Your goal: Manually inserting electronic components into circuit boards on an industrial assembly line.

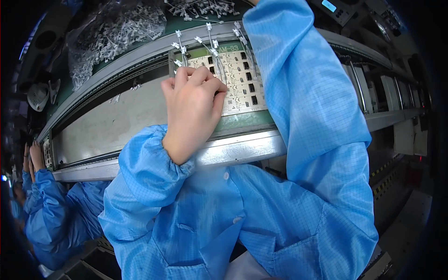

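My left hand (193, 100) is over the left part of a panel of white circuit boards (239, 88). Its fingers are curled down and closed at the board surface, and whatever they hold is hidden beneath them. The panel carries black components and lies in a green carrier (242, 122). Short wire leads with white connectors (214, 44) lie across the panel's far edge and over the rail beyond it. My right arm (312, 88) reaches past the panel's right side to the top edge. Only a sliver of skin shows at its cuff; the hand is outside the picture.
Beyond the far rail lie a clear plastic bag of connector leads (126, 35) and a loose pile of leads (205, 8). A metal front rail (242, 149) runs between me and the conveyor. Another person's hands (36, 156) work at the far left.
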